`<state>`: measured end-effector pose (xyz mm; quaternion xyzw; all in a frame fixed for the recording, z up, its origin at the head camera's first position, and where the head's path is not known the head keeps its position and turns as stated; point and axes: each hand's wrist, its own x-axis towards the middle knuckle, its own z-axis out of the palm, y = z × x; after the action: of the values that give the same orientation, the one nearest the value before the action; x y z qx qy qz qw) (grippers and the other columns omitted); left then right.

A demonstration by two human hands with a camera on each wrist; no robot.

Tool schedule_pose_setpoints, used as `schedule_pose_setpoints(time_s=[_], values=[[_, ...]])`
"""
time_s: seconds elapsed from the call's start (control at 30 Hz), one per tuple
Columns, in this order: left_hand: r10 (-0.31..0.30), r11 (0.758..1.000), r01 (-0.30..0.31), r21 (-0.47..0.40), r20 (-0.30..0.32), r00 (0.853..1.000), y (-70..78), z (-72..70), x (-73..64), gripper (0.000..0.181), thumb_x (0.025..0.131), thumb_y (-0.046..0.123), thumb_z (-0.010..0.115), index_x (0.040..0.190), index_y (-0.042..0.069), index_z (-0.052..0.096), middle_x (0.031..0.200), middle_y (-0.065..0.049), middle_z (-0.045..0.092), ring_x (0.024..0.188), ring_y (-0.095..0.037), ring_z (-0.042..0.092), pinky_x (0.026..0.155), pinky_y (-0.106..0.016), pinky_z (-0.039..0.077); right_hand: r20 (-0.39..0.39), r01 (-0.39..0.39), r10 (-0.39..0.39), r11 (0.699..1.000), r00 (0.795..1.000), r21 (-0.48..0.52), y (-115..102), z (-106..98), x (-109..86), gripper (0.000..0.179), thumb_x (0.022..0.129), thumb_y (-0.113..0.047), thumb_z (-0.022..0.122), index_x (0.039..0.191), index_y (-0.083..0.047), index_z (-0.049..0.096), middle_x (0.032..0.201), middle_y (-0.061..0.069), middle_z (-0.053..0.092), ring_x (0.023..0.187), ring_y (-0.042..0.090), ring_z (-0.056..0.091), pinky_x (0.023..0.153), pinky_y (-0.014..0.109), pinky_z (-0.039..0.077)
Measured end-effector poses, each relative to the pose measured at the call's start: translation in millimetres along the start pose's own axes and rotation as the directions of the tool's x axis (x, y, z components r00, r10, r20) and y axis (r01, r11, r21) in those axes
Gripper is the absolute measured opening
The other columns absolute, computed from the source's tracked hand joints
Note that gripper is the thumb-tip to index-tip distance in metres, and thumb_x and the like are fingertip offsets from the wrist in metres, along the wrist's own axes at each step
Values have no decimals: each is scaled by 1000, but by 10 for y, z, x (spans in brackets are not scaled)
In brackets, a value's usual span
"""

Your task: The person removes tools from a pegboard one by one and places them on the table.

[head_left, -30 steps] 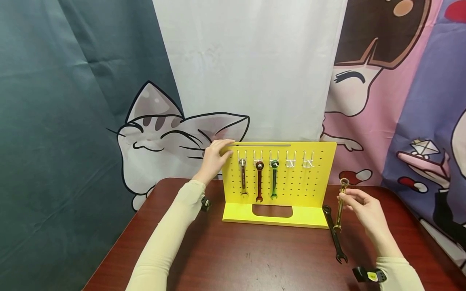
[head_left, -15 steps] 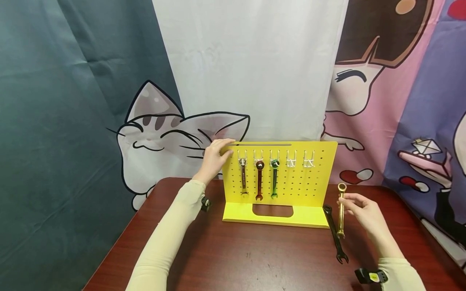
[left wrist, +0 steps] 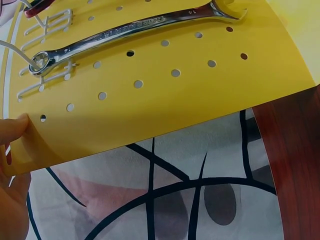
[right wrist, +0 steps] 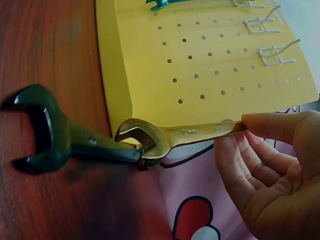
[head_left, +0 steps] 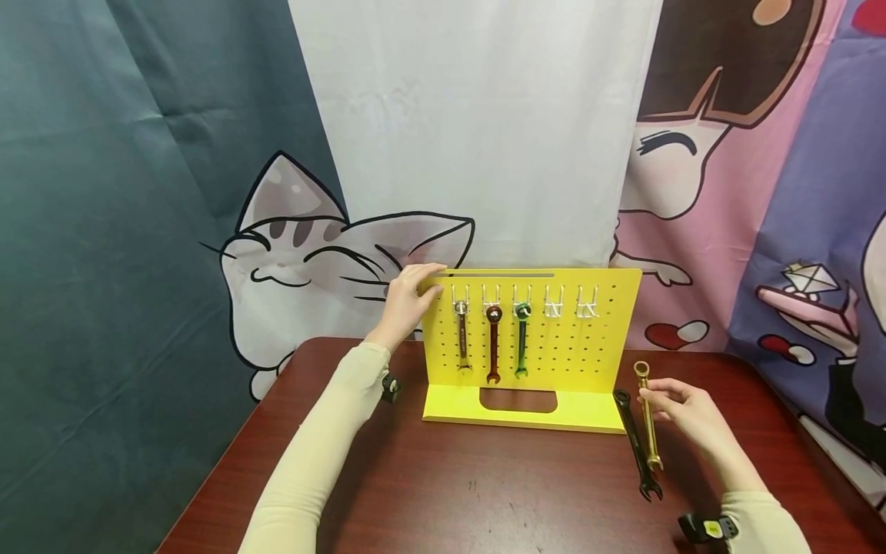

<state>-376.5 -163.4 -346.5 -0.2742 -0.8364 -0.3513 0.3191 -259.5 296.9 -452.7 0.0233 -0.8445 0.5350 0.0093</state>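
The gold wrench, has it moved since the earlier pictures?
Yes: in the head view, the gold wrench has moved down the picture relative to the yellow pegboard, its top leaning left.

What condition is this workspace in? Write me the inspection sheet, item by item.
Surface: reddish-brown table, a few small dark marks.
Job's things: silver wrench, red wrench and green wrench hang on a yellow pegboard; two hooks carry none; black wrench lies on the table.
Clutter: nothing seen.
Hands: left hand holds the pegboard's upper left corner; right hand pinches a gold wrench.
Cables: nothing seen.
Surroundings: cartoon-printed curtain behind the table.
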Motion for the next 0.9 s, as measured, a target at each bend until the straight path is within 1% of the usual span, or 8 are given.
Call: schedule_pose_setpoints(time_s=[0.17, 0.27, 0.37, 0.53, 0.7, 0.9], values=[[6, 1000, -6, 3, -2, 1000, -2, -1, 0, 35, 91, 4, 75, 125, 7, 71, 125, -7, 69, 118, -22, 59, 103, -34, 45, 21, -18, 18, 999, 1000, -30, 44, 2, 9, 45, 101, -22, 64, 123, 17, 57, 101, 18, 74, 78, 7, 69, 73, 30, 59], [6, 1000, -6, -2, 1, 1000, -2, -1, 4, 35, 90, 3, 75, 125, 5, 70, 126, -7, 69, 118, -23, 59, 104, -34, 45, 32, -19, 20, 999, 999, -34, 85, -6, 26, 43, 100, -18, 64, 122, 19, 56, 99, 20, 74, 77, 7, 68, 72, 31, 59], [-1, 1000, 1, -2, 5, 1000, -3, -2, 2, 35, 91, 4, 75, 125, 6, 70, 126, -7, 69, 119, -22, 59, 104, -34, 44, 43, -20, 22, 999, 999, -47, 135, -18, 41, 41, 100, -14, 64, 121, 21, 56, 96, 21, 74, 75, 8, 68, 70, 31, 59], [10, 1000, -10, 4, 3, 1000, -9, 2, 3, 36, 90, 4, 75, 126, 8, 70, 125, -7, 69, 118, -23, 59, 104, -33, 44, 70, -34, 39, 996, 997, -78, 205, -48, 71, 39, 99, -11, 63, 117, 23, 56, 93, 21, 73, 71, 12, 69, 67, 29, 58], [21, 1000, -21, 5, -11, 1000, -12, 4, 9, 36, 89, 2, 76, 124, 6, 71, 124, -8, 70, 117, -24, 60, 103, -34, 45, 91, -32, 44, 991, 995, -132, 259, -55, 88, 37, 99, -10, 62, 114, 24, 56, 92, 22, 73, 70, 16, 68, 66, 29, 59], [15, 1000, -15, 5, -4, 1000, -31, 10, 5, 36, 90, 3, 75, 125, 7, 71, 125, -7, 70, 117, -22, 60, 103, -33, 45, 100, -36, 57, 980, 993, -197, 340, -60, 92, 34, 98, -11, 63, 110, 21, 59, 88, 16, 71, 69, 15, 63, 64, 28, 57]])
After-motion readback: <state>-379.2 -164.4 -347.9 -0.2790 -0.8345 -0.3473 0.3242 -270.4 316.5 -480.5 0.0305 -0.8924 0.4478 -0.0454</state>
